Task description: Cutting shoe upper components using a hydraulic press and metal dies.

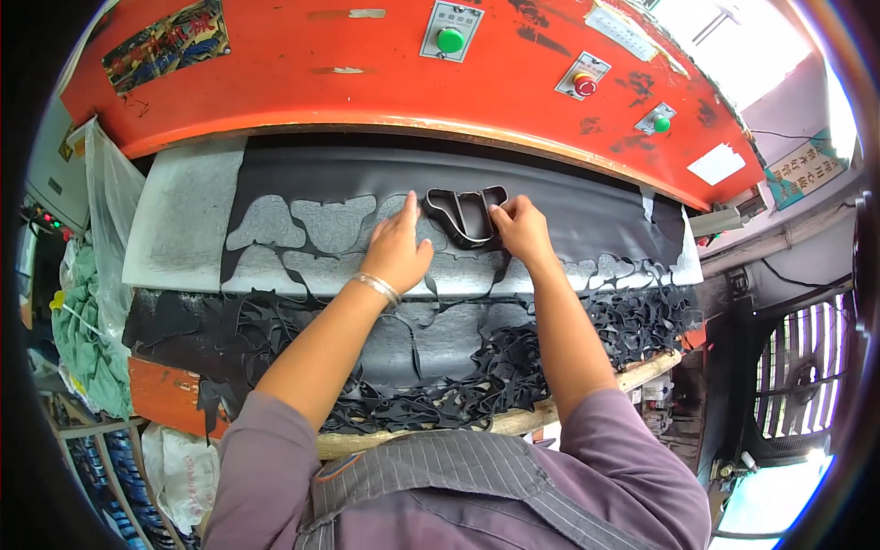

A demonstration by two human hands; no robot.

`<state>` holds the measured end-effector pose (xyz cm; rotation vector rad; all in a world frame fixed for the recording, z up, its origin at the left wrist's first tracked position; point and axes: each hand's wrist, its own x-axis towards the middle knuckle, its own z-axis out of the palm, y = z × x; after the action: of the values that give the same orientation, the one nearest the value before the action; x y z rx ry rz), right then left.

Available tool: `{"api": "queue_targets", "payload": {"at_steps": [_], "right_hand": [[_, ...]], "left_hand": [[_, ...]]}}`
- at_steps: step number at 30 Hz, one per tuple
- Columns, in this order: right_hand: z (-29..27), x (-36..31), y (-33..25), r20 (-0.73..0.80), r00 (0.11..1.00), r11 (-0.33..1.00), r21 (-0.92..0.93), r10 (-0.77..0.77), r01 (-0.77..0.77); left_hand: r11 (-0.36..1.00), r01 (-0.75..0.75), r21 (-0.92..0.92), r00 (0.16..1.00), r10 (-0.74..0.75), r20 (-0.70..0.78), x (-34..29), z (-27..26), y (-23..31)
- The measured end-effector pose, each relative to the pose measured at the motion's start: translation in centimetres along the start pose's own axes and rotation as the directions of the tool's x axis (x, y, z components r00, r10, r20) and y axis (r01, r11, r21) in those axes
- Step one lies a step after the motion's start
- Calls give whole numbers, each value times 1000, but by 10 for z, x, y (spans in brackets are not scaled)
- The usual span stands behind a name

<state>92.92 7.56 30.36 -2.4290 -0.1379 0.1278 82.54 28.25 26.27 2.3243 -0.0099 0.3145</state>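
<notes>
A metal cutting die [468, 241] with thin upright walls stands on a black leather-like sheet [587, 218]. My right hand [522, 229] pinches the die's right side between thumb and fingers. Just left of the die, my left hand [399, 246] rests over the sheet with its fingers stretched out and the thumb apart, holding nothing. Around that hand the sheet has several curved cut-out holes [335, 225], with the pale cutting board [170, 220] showing through. A metal bangle [378, 287] circles my left wrist.
The orange press beam [302, 101] spans the far side, carrying green buttons [450, 40] and a red button [585, 84]. Tangled black scraps [513, 362] hang along the near edge above a wooden pole [522, 419]. Clear plastic [115, 202] and green cloth [92, 330] hang at left.
</notes>
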Motion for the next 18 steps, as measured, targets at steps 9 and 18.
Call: {"api": "queue_targets", "payload": {"at_steps": [9,18], "right_hand": [[-6,-21,52,-20,809,790,-229,-587,568],[-6,-29,57,-79,671,646,-373,-737,666]], "left_hand": [[997,52,58,998,-54,34,8,23,16],[995,36,89,998,-41,50,4,21,18]]}}
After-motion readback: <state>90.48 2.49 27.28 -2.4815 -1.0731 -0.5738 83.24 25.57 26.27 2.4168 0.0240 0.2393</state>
